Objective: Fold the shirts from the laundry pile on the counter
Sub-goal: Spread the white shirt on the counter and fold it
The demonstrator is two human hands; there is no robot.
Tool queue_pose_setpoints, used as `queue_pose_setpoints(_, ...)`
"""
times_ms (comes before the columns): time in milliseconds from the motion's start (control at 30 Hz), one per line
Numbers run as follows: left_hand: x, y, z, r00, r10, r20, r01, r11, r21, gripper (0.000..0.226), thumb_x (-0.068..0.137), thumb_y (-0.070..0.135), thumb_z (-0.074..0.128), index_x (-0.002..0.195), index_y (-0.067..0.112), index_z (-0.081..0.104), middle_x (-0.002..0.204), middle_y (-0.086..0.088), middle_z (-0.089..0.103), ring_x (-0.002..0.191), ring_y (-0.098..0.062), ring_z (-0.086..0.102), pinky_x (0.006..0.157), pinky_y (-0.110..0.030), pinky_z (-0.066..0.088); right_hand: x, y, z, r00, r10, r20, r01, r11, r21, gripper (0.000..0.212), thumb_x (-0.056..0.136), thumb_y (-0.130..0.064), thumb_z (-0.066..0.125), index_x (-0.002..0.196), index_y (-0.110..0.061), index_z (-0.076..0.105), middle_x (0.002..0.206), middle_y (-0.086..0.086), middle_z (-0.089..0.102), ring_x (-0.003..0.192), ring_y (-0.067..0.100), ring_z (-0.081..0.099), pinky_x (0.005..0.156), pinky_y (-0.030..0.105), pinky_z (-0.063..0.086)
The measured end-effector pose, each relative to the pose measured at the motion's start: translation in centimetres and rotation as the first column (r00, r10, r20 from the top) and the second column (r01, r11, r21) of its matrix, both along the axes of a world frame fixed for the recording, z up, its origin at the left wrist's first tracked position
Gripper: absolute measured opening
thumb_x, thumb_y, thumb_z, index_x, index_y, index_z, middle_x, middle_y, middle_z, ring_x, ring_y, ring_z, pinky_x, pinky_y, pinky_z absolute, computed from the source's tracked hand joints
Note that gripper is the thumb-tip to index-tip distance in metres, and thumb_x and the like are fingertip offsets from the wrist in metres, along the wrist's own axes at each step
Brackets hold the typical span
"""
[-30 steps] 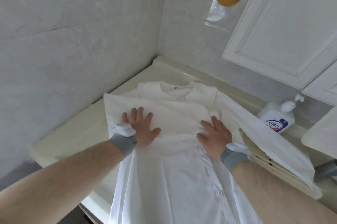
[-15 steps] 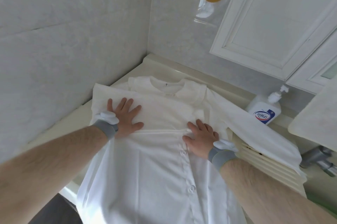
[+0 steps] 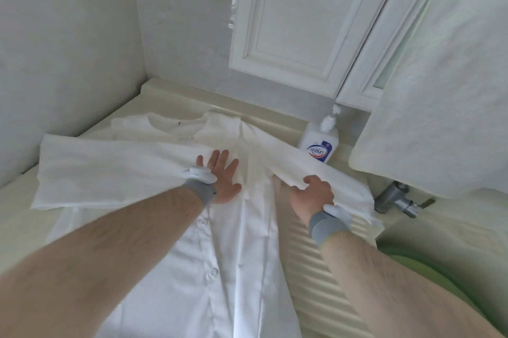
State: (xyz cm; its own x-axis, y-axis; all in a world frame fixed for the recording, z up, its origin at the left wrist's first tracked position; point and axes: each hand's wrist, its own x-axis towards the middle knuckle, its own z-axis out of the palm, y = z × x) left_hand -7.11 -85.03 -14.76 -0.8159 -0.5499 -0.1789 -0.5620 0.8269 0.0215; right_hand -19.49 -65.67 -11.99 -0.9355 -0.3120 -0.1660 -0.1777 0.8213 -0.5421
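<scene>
White shirt (image 3: pixel 170 172) lies front-up on counter (image 3: pixel 16 216), collar toward back wall, lower part hanging off near edge. L hand (image 3: pixel 222 178) flat on chest w/ fingers spread, pressing. R hand (image 3: pixel 313 194) grips right sleeve (image 3: pixel 324 172), fingers curled under fabric, probably lifting it a bit. Soap bottle (image 3: pixel 320 145) stands just beside sleeve.
</scene>
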Motion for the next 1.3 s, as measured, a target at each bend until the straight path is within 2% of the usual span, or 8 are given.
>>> queue_pose_setpoints(367, -5.8, 5.9, -0.7, 1.000, -0.013, -0.020, 0.013, 1.000, 0.004, 0.074, 0.089, 0.057, 0.028, 0.152, 0.021, 0.009, 0.162, 0.002, 0.000, 0.148, -0.021, 0.000, 0.117, -0.047, 0.004, -8.4, 9.9, -1.0, 0.967, -0.183, 0.180, 0.115, 0.936, 0.334, 0.063, 0.089, -0.042, 0.035, 0.148, -0.044, 0.016, 0.147, 0.012, 0.030, 0.112, 0.032, 0.052, 0.100, 0.041, 0.043)
queue_pose_setpoints(500, -5.5, 7.1, -0.7, 0.999, 0.031, 0.014, -0.031, 0.999, 0.021, 0.073, 0.092, 0.054, 0.027, 0.153, 0.021, 0.005, 0.162, 0.003, -0.005, 0.148, -0.019, -0.004, 0.119, -0.046, 0.002, -9.5, 10.0, -1.3, 0.973, -0.150, 0.177, 0.081, 0.934, 0.349, 0.035, 0.094, -0.029, 0.030, 0.109, -0.018, 0.059, 0.116, 0.011, 0.058, 0.099, 0.029, 0.053, 0.093, 0.034, 0.045)
queue_pose_setpoints(600, -5.1, 7.8, -0.2, 0.999, 0.036, 0.016, -0.037, 0.998, 0.053, 0.072, 0.092, 0.054, 0.028, 0.153, 0.022, 0.005, 0.162, 0.004, -0.006, 0.148, -0.018, -0.006, 0.119, -0.046, 0.000, -9.4, 10.0, -1.0, 0.968, -0.161, 0.190, 0.106, 0.957, 0.272, 0.034, 0.095, -0.011, 0.034, 0.069, -0.013, 0.055, 0.073, 0.002, 0.055, 0.069, 0.017, 0.050, 0.062, 0.021, 0.041)
queue_pose_setpoints(767, -4.3, 8.4, 0.5, 1.000, 0.018, -0.011, -0.017, 0.997, 0.077, 0.070, 0.091, 0.054, 0.032, 0.152, 0.025, 0.014, 0.162, 0.005, 0.003, 0.148, -0.016, 0.001, 0.119, -0.046, 0.000, -8.3, 10.6, -1.3, 0.930, -0.281, 0.236, 0.266, 0.960, 0.091, 0.034, 0.096, -0.010, 0.040, 0.122, -0.020, 0.061, 0.120, -0.005, 0.062, 0.102, 0.008, 0.056, 0.076, 0.002, 0.038)
queue_pose_setpoints(867, -3.9, 8.0, 0.9, 1.000, 0.006, -0.027, -0.003, 0.994, 0.108, 0.068, 0.088, 0.057, 0.033, 0.149, 0.028, 0.022, 0.160, 0.006, 0.013, 0.147, -0.015, 0.011, 0.118, -0.048, 0.000, -7.1, 11.0, -0.6, 0.897, -0.349, 0.271, 0.400, 0.902, -0.161, 0.030, 0.095, -0.011, 0.044, 0.117, -0.011, 0.065, 0.111, 0.006, 0.066, 0.096, 0.024, 0.060, 0.076, 0.026, 0.042)
queue_pose_setpoints(1067, -4.3, 7.3, 3.6, 0.967, 0.063, -0.247, -0.005, 0.973, 0.230, 0.063, 0.087, 0.056, 0.039, 0.143, 0.028, 0.035, 0.153, 0.006, 0.032, 0.139, -0.021, 0.031, 0.117, -0.042, 0.013, -3.9, 9.2, 2.7, 0.941, -0.323, 0.102, 0.339, 0.899, -0.276, 0.023, 0.087, -0.031, 0.044, 0.098, -0.032, 0.065, 0.093, 0.003, 0.065, 0.074, 0.026, 0.057, 0.063, 0.031, 0.048)
queue_pose_setpoints(1200, -3.9, 7.5, 7.6, 0.866, 0.172, -0.469, 0.123, 0.837, 0.534, 0.054, 0.089, 0.048, 0.052, 0.138, 0.029, 0.042, 0.147, 0.007, 0.038, 0.131, -0.019, 0.041, 0.107, -0.034, 0.033, 0.0, 4.6, 4.3, 0.974, -0.083, -0.209, 0.028, 0.967, -0.254, 0.042, 0.084, -0.029, 0.053, 0.125, -0.031, 0.059, 0.124, -0.001, 0.062, 0.115, 0.027, 0.053, 0.101, 0.036, 0.038)
queue_pose_setpoints(1300, -2.5, 7.1, 10.9, 0.763, 0.232, -0.603, 0.257, 0.747, 0.613, 0.060, 0.084, 0.048, 0.060, 0.138, 0.029, 0.043, 0.142, 0.008, 0.043, 0.130, -0.013, 0.043, 0.106, -0.030, 0.036, 4.1, 0.8, 5.1, 0.744, 0.321, -0.585, -0.333, 0.938, 0.091, 0.046, 0.078, -0.033, 0.052, 0.121, -0.021, 0.064, 0.110, -0.001, 0.066, 0.117, 0.027, 0.050, 0.112, 0.037, 0.018)
